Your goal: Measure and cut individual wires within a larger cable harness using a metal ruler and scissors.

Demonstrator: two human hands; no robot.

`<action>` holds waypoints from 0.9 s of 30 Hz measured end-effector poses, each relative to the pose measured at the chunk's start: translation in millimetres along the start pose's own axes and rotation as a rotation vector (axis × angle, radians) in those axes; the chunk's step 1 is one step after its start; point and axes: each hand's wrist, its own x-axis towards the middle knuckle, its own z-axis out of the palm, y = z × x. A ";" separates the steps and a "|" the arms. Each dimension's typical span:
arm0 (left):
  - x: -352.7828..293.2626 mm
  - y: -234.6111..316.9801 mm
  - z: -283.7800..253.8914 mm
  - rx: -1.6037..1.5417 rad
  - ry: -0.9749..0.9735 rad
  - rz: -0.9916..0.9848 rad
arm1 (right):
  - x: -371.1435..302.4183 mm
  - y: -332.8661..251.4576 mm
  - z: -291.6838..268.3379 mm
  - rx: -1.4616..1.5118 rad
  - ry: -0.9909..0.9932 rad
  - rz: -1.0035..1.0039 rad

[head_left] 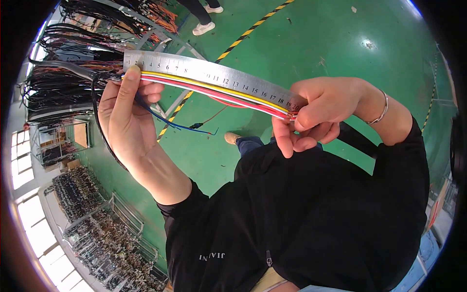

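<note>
A steel ruler (209,73) stretches between my two hands, with yellow, white and red wires (214,91) running along its near edge. My left hand (127,117) pinches the ruler's left end and the wires, its thumb on top. At the other end, the fingers of my right hand (326,104) are closed on the ruler and the wire tips. Blue wires (168,122) hang loose below the left hand, one ending near a small black connector (195,125). A black cable (73,65) joins the wires at the left, and a thinner black one drops behind my left wrist.
Bundles of black cables (63,92) hang from a metal rack at the upper left. More loaded racks (107,233) stand at the lower left by the windows. Yellow-black tape (250,30) crosses the green floor (311,48). Another person's shoe (203,28) shows at the top.
</note>
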 end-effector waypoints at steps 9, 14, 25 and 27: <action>-3.1 -2.9 3.1 -0.008 0.034 -0.040 | 5.5 5.6 -0.7 0.034 -0.019 0.002; -3.6 -2.0 1.7 0.011 0.046 -0.044 | 10.8 9.4 -3.0 0.009 -0.024 -0.036; -0.7 -6.8 2.5 -0.012 0.022 -0.105 | 51.8 -0.3 2.8 0.187 0.020 -0.320; 1.7 -8.7 -1.8 -0.023 0.011 -0.113 | 64.6 -6.3 5.7 0.261 0.040 -0.328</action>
